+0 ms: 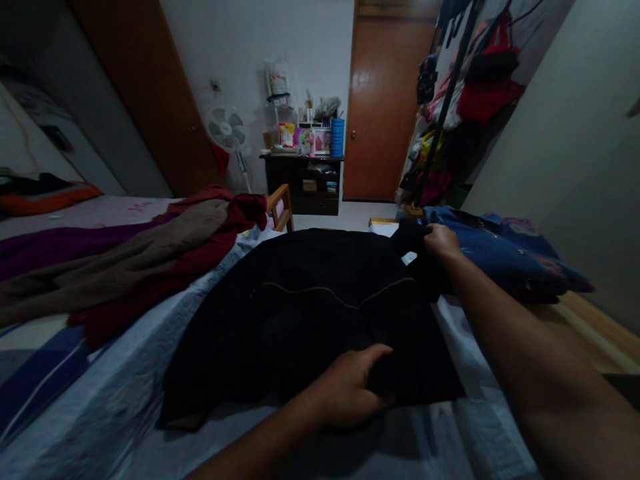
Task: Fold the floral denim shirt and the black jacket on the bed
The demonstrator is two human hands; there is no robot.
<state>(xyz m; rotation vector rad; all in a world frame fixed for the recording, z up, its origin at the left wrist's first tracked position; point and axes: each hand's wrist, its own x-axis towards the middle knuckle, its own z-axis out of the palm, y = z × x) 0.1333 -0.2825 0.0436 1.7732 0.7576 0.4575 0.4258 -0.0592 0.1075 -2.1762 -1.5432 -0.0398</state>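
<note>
A black garment (300, 320) with a tan stitched seam lies spread over the bed; its exact kind is hard to make out in the dim light. At its far right corner, my right hand (443, 241) is closed on bunched black cloth, close to a small white label (409, 258). My left hand (353, 387) rests at the near edge of the garment, thumb and fingers apart, with dark cloth between them. Some of its fingertips are lost in shadow.
Folded blue denim clothes (490, 247) are stacked to the right. Brown trousers (165, 253) and dark red cloth (150, 287) lie on the left. Beyond the bed stand a white fan (227, 128), a dark cabinet (280, 183) and a wooden door (373, 107).
</note>
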